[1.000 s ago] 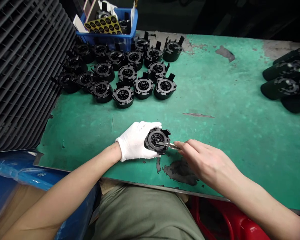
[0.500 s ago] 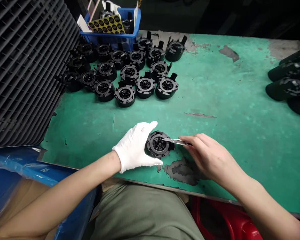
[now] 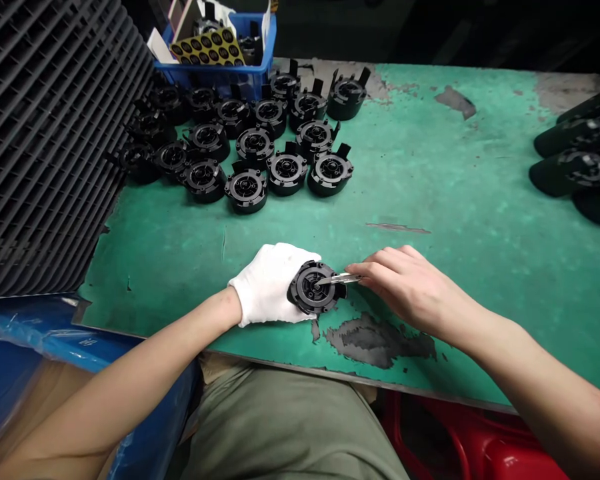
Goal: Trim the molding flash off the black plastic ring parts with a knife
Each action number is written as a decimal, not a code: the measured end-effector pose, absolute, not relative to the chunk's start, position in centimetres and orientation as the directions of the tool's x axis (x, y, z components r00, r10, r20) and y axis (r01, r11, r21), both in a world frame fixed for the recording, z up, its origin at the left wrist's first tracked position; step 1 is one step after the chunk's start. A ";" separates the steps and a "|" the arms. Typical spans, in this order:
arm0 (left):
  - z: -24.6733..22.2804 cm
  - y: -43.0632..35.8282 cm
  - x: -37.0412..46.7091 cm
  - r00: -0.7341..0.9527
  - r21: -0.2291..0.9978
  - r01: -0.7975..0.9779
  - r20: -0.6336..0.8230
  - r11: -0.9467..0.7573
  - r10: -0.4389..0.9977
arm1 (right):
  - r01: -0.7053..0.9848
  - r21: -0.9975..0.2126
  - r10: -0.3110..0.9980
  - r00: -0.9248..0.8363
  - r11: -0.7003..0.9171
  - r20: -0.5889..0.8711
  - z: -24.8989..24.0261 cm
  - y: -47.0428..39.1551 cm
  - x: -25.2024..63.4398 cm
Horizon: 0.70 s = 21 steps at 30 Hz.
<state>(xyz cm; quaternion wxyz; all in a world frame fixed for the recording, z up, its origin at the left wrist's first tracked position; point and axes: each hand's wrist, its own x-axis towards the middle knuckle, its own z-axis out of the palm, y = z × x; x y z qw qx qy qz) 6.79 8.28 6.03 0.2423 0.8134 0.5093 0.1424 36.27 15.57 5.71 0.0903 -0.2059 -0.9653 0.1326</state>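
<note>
My left hand [image 3: 270, 283], in a white glove, grips a round black plastic part [image 3: 313, 288] tilted on its edge on the green table [image 3: 445, 220]. My bare right hand [image 3: 410, 290] pinches metal tweezers [image 3: 339, 279], whose tips reach into the middle of the part. Both hands are near the table's front edge.
Several similar black round parts [image 3: 250, 143] lie grouped at the back left, in front of a blue bin [image 3: 220, 50] holding a yellow sheet of dark stickers. A dark slatted panel [image 3: 45, 133] stands at the left. Larger black parts [image 3: 577, 167] lie at the right edge.
The part has been turned slightly in my left hand, and the tweezers' tips have moved from its rim to its centre. My right hand has risen a little.
</note>
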 end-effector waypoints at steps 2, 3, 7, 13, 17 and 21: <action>5.9 8.3 6.8 0.436 0.542 0.761 -0.019 -0.357 0.900 | 0.369 -0.312 0.425 -0.895 0.875 0.133 5.9 15.7 36.1; 5.9 8.3 6.8 0.436 0.542 0.761 -0.022 -0.356 0.900 | 0.369 -0.316 0.426 -0.895 0.874 0.134 6.0 15.7 36.0; 6.0 8.4 6.8 0.438 0.539 0.762 -0.022 -0.358 0.899 | 0.365 -0.301 0.418 -0.899 0.881 0.132 6.2 15.8 35.8; 6.1 8.4 6.8 0.438 0.550 0.755 -0.016 -0.358 0.899 | 0.350 -0.277 0.395 -0.910 0.895 0.127 6.3 15.7 36.0; 6.0 8.4 6.8 0.438 0.555 0.752 -0.017 -0.356 0.899 | 0.357 -0.208 0.386 -0.915 0.911 0.120 6.7 15.5 36.0; 6.2 8.4 6.9 0.437 0.568 0.746 -0.023 -0.347 0.899 | 0.327 -0.175 0.352 -0.926 0.929 0.138 7.4 15.7 35.7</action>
